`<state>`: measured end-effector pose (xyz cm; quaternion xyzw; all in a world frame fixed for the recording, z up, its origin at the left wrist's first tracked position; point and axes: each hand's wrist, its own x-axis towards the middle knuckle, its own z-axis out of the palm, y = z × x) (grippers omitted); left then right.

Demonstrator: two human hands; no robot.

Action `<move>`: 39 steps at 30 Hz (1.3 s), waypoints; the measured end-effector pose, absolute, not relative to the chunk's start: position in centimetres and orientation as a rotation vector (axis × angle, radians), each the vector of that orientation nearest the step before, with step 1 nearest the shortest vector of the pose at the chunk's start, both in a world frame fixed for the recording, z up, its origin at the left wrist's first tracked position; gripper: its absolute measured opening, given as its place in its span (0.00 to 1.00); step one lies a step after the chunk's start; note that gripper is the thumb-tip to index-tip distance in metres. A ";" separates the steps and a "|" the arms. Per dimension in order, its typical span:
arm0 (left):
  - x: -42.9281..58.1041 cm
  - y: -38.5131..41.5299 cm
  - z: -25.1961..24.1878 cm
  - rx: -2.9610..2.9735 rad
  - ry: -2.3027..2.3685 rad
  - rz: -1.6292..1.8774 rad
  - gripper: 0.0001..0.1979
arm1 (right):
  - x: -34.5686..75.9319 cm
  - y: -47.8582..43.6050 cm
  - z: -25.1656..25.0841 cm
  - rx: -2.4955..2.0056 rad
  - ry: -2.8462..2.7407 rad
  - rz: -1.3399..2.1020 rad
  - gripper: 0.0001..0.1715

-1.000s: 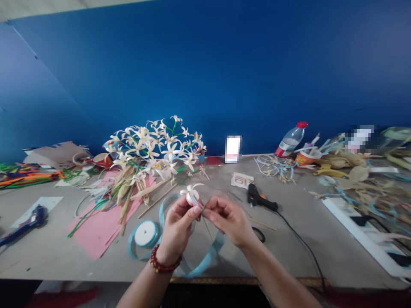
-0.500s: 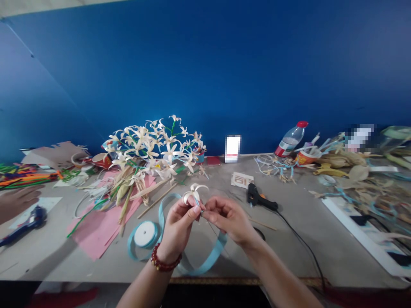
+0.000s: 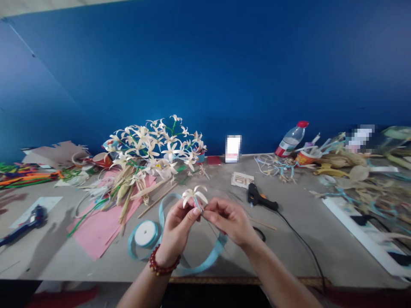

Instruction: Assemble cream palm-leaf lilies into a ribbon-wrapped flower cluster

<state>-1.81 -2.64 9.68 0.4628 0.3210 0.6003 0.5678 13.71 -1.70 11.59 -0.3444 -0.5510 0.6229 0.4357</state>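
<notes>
Between the fingertips of my left hand [image 3: 178, 224] is the stem of a cream-white craft flower [image 3: 195, 196], its curled petals spreading above my fingers. My right hand [image 3: 229, 220] is closed beside it, pinching light blue ribbon [image 3: 210, 259] at the stem, where a bit of blue shows. From there the ribbon hangs in a loop below my hands and runs to a spool [image 3: 145, 233] left of my left wrist. A thin wire hangs down between the hands. My fingers hide the exact pinch point.
Many finished white flowers [image 3: 150, 143] stand at the back left, above pink paper [image 3: 93, 233]. A black glue gun [image 3: 260, 199] lies to the right, its cord trailing forward. Further out are a blue glue gun [image 3: 34, 218], a power strip [image 3: 359, 239] and a bottle [image 3: 292, 139].
The flower has turned slightly, so its petals show more openly. Another person's hand at the far left has left the view, a shadow staying there. My hands keep nearly the same place.
</notes>
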 end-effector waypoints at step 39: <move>-2.0 -2.5 9.7 1.099 0.687 1.436 0.06 | 13.8 -1.8 11.6 -0.847 -1.500 1.335 0.16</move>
